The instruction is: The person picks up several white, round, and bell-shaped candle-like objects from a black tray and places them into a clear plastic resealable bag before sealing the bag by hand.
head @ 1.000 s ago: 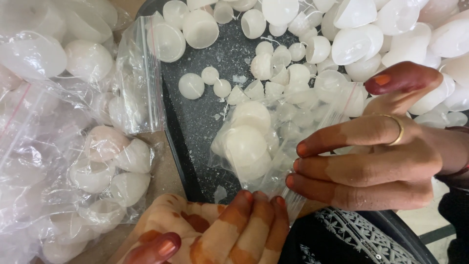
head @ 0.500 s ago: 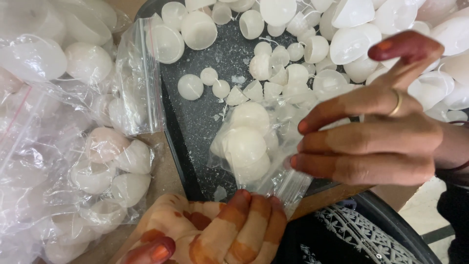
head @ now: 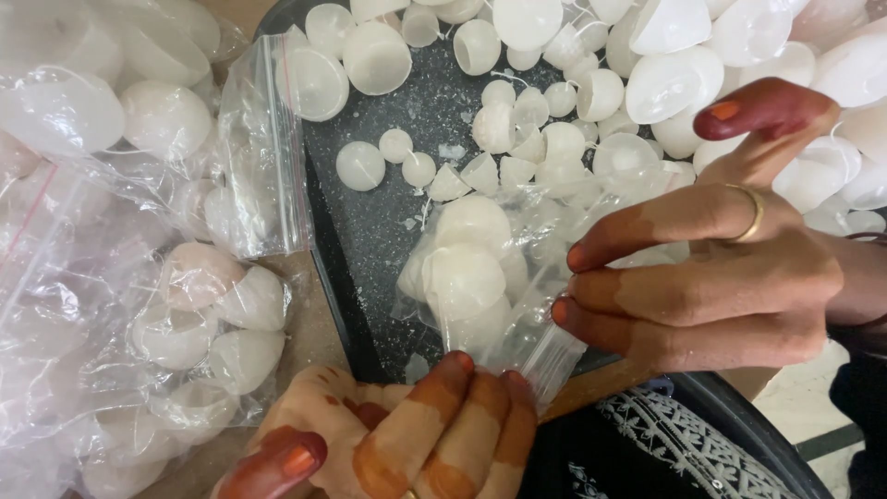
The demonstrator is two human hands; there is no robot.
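Observation:
A small clear plastic bag [head: 499,286] holding several white dome-shaped shells lies over the near edge of a dark speckled tray [head: 370,222]. My left hand [head: 416,434], at the bottom, pinches the bag's open edge with its fingertips. My right hand [head: 711,277], wearing a gold ring, grips the bag's right side with its fingers curled in and its index finger raised. More loose white shells [head: 573,102] of different sizes are scattered and piled on the tray behind the bag.
At left lies a heap of filled clear zip bags [head: 139,305] with white shells, one [head: 268,148] overlapping the tray's left rim. A black patterned cloth [head: 674,444] is at the bottom right.
My right hand has shifted slightly down and left on the bag, and its index finger has lowered a little. My left hand keeps its pinch on the bag's edge.

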